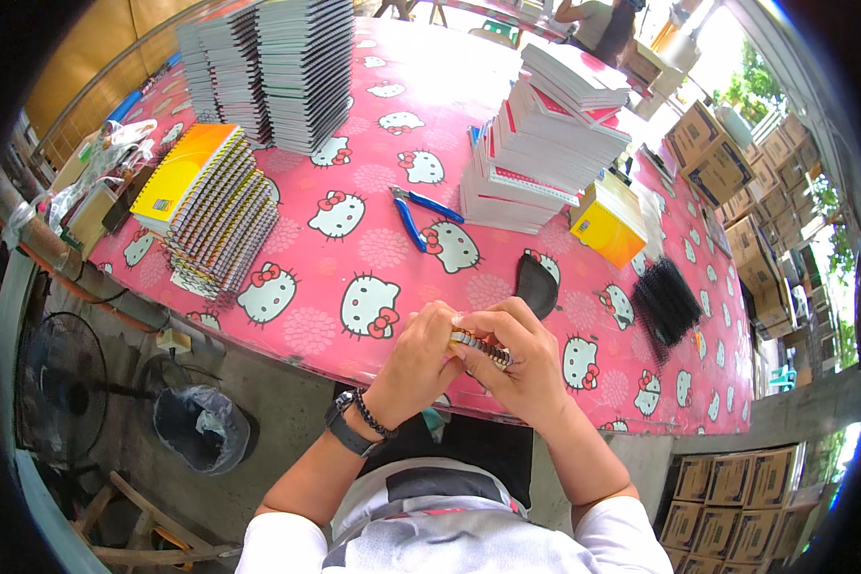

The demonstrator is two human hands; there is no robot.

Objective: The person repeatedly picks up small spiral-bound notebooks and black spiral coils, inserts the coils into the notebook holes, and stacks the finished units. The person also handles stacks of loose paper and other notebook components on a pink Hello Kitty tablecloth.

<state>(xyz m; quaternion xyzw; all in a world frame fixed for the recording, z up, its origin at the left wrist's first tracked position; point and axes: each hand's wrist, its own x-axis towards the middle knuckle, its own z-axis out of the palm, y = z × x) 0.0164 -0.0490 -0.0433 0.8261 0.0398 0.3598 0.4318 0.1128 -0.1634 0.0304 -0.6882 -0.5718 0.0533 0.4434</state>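
Your left hand [413, 359] and right hand [521, 359] both pinch the spiral-bound notebook [480, 347] at the table's [354, 258] near edge (light, probably flexible), so grip by its stiff wire spine.

spiral binding [481, 348] mostly hidden inside both hands [478, 364], person [603, 21] cut off by top edge

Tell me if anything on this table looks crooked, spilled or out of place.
The stack of notebooks on the right leans, its top books slid off square. The yellow-topped pile at the left edge fans out sideways. Nothing looks spilled or broken. Both hands, left hand and right hand, hold a wire spiral.
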